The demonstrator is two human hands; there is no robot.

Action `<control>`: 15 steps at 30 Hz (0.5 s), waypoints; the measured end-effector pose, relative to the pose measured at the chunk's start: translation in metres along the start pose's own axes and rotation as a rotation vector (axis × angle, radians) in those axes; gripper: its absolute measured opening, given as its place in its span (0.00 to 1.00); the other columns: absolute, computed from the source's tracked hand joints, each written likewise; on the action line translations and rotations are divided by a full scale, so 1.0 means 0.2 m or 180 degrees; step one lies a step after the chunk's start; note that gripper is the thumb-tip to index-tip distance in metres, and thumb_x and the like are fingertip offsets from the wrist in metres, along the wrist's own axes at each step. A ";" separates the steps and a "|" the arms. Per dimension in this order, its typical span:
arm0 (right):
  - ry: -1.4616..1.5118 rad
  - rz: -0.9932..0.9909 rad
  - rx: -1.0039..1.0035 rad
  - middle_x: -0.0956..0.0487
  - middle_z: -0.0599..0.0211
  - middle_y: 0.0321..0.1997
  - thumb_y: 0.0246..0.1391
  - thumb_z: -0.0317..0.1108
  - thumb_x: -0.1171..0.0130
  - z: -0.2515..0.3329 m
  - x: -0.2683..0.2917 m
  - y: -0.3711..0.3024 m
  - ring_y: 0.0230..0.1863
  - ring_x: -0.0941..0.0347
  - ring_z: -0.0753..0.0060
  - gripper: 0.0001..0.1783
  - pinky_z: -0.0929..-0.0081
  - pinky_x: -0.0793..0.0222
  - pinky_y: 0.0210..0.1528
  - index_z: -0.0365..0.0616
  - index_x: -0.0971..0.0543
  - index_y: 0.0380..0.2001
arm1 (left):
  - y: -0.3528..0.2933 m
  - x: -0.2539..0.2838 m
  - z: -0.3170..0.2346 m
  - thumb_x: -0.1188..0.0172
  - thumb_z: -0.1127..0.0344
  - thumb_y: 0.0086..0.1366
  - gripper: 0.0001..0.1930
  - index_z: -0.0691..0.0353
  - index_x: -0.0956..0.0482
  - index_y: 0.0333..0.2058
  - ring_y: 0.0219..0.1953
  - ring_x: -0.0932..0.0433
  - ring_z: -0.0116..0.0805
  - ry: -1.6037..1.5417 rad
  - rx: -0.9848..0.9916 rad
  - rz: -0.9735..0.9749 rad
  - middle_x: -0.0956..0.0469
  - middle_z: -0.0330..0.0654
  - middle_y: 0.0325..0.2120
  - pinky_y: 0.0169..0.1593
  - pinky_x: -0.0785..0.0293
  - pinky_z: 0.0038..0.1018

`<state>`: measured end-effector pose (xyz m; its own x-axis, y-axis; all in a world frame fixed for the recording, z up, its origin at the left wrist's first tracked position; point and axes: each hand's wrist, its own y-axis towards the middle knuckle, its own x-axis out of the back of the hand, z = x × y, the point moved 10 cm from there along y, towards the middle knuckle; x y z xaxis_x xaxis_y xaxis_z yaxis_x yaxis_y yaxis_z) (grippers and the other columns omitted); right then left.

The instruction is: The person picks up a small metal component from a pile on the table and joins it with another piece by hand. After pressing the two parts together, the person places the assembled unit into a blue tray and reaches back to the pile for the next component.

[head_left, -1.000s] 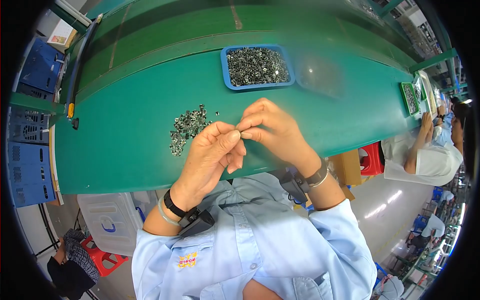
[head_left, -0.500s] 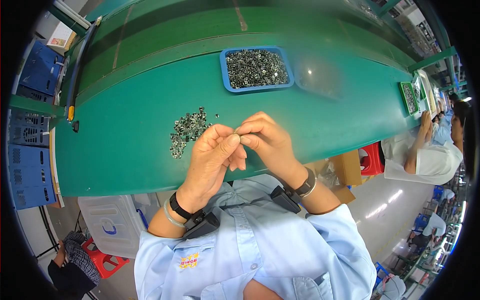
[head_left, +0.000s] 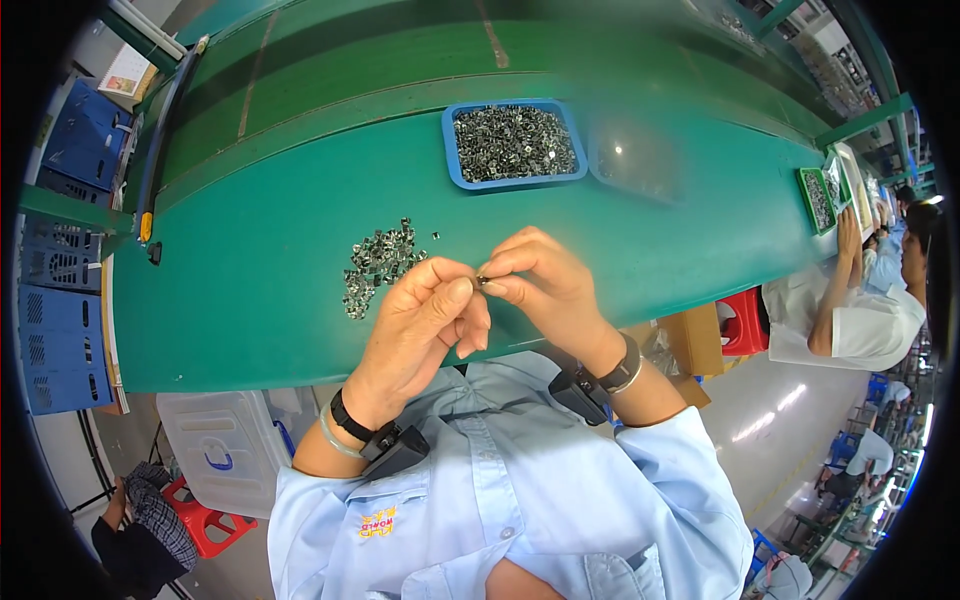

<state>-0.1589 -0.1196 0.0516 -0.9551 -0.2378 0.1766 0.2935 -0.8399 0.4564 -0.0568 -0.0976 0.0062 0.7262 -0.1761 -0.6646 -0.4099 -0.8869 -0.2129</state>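
Observation:
A small dark metal part [head_left: 482, 281] sits pinched between the fingertips of my right hand [head_left: 545, 285], which is closed on it. My left hand [head_left: 425, 320] is closed too, thumb against forefinger, its tips right beside that part; whatever it grips is hidden. Just left of my left hand, a loose pile of small shiny metal parts [head_left: 380, 262] lies on the green table [head_left: 260, 300]. One single part [head_left: 435, 236] rests apart from the pile. Beyond my hands stands a blue tray [head_left: 452, 165] filled with many similar metal parts.
A faint clear tray or lid [head_left: 635, 165] adjoins the blue tray. Blue crates [head_left: 62, 340] stand left of the table. At the right, a person in white [head_left: 860, 310] works by a green tray [head_left: 818, 200]. A lidded plastic box [head_left: 220, 450] is below the table edge.
My hands have come slightly apart at the fingertips, the right shifting a little right and down. The small dark part now shows between them.

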 end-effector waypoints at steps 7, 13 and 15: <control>-0.0013 -0.0042 -0.0023 0.23 0.69 0.30 0.45 0.24 0.37 0.04 -0.02 0.00 0.32 0.28 0.72 0.07 0.77 0.31 0.34 0.44 0.22 0.29 | 0.01 0.00 0.02 0.45 0.63 0.64 0.08 0.60 0.30 0.35 0.19 0.27 0.28 -0.0310 -0.0051 0.0213 0.25 0.42 0.20 0.19 0.36 0.19; -0.0226 0.0047 0.0101 0.23 0.68 0.29 0.44 0.24 0.37 0.09 -0.03 0.03 0.31 0.27 0.71 0.06 0.77 0.31 0.32 0.44 0.22 0.28 | 0.00 0.01 0.00 0.44 0.65 0.63 0.07 0.60 0.30 0.34 0.18 0.27 0.28 -0.0332 -0.0011 0.0258 0.25 0.42 0.20 0.19 0.37 0.19; -0.0318 0.0128 0.0207 0.23 0.68 0.29 0.44 0.24 0.36 0.11 -0.03 0.03 0.31 0.26 0.71 0.08 0.77 0.30 0.30 0.45 0.22 0.30 | 0.00 0.01 0.00 0.43 0.65 0.63 0.07 0.60 0.30 0.33 0.18 0.27 0.29 -0.0253 0.0019 0.0285 0.24 0.43 0.20 0.19 0.37 0.19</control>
<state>-0.1500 -0.1132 0.0718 -0.9348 -0.2181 0.2805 0.3366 -0.7966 0.5022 -0.0556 -0.0988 0.0053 0.6404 -0.2199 -0.7359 -0.4747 -0.8666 -0.1541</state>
